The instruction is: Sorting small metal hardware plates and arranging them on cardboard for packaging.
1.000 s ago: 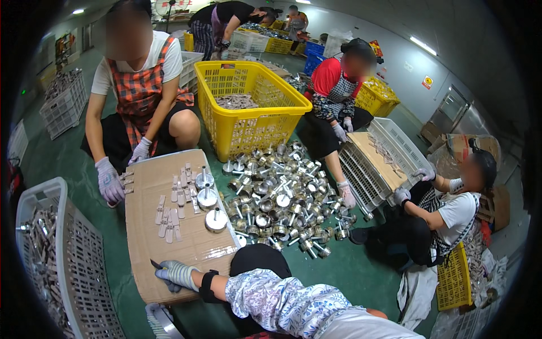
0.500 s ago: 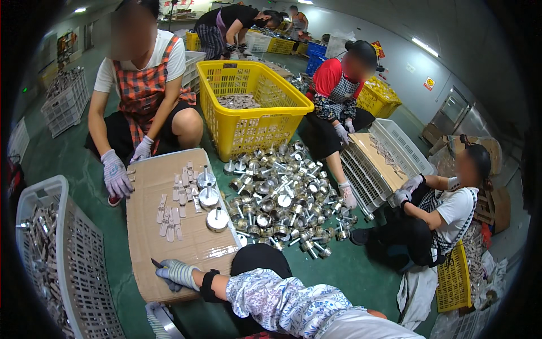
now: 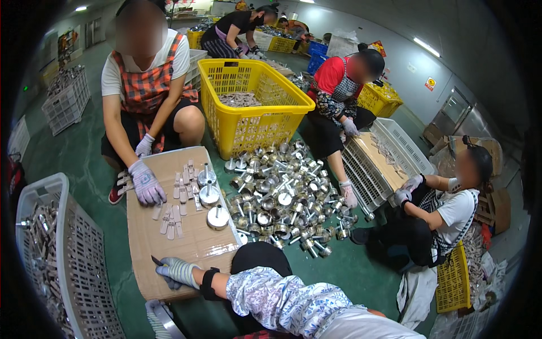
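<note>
My right hand (image 3: 176,273), in a striped glove, rests on the near left part of a cardboard sheet (image 3: 197,248). Its fingers are closed on a small dark pointed piece (image 3: 157,261), whose exact kind I cannot make out. At the lower edge, just below the sheet, my left hand (image 3: 156,322) shows only in part beside a pale curved band (image 3: 169,323); its fingers are hidden. Flat light-coloured clips (image 3: 171,220) lie in rows on the sheet. Beside them stand three round metal caps with upright stems (image 3: 218,218). A co-worker's gloved hand (image 3: 148,183) touches the sheet near the clips.
Beyond the sheet, a heap of stemmed metal caps (image 3: 282,198) covers the green floor. A yellow crate (image 3: 257,110) stands behind it. At left is a white crate (image 3: 62,226) full of metal pieces. Two co-workers sit at right around another cardboard-topped crate (image 3: 384,164).
The co-worker's gloved hand across from me has moved from the sheet's left edge inward to the clips. The red-sleeved co-worker's hand has shifted slightly. My hands stay put.
</note>
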The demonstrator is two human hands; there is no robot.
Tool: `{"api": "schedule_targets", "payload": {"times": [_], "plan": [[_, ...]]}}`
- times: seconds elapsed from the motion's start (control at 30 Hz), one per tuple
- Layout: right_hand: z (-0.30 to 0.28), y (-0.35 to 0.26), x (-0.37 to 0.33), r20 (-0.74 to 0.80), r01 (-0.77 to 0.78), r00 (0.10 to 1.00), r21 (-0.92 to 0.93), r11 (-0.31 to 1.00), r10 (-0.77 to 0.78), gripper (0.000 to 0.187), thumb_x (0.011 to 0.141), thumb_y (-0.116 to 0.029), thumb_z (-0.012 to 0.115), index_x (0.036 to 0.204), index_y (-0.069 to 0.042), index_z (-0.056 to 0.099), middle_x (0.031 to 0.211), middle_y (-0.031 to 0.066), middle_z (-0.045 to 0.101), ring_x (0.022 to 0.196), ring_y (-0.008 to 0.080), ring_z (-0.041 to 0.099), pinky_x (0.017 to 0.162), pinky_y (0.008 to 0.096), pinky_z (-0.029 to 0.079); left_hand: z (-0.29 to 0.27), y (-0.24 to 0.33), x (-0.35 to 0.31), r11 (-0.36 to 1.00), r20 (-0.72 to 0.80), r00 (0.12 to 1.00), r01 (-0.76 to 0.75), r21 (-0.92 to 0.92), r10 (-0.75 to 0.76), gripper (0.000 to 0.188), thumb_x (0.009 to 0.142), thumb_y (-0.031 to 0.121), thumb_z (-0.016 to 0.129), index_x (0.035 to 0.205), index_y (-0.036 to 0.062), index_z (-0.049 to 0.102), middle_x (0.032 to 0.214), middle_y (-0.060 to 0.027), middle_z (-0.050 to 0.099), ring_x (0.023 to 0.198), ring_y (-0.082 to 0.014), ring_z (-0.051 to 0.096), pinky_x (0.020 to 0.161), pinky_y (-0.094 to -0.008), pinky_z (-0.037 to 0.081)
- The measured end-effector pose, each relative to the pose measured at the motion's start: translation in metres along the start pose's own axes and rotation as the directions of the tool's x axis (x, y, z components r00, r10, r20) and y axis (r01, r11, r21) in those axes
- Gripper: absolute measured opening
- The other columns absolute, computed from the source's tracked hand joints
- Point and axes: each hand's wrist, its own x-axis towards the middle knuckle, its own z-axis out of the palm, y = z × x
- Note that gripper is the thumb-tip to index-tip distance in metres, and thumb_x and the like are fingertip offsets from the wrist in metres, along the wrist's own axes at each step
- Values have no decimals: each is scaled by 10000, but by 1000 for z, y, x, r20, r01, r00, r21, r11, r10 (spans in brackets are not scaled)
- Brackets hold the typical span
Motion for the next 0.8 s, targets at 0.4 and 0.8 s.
{"api": "schedule_targets", "payload": {"times": [0.4, 0.8], "plan": [[2, -2, -4, -12, -3, 1000, -8, 1000, 3, 211, 941, -271, 505, 902, -64, 487, 641, 20, 477, 473, 130, 497, 418, 258, 436, 1, 5, -4, 996, 6, 999, 38, 81, -38, 198, 770, 322, 536, 737, 127, 540, 650, -52, 574, 440, -281, 535, 419, -440, 475], [3, 5, 6, 2, 0, 1000, 27, 1000, 0, 183, 937, -221, 500, 916, -41, 478, 647, 46, 470, 462, 167, 496, 409, 300, 420, -7, 3, 1, 998, -60, 998, 5, 63, -1, 181, 768, 296, 548, 778, 116, 544, 659, -64, 577, 427, -283, 532, 401, -422, 483]]}}
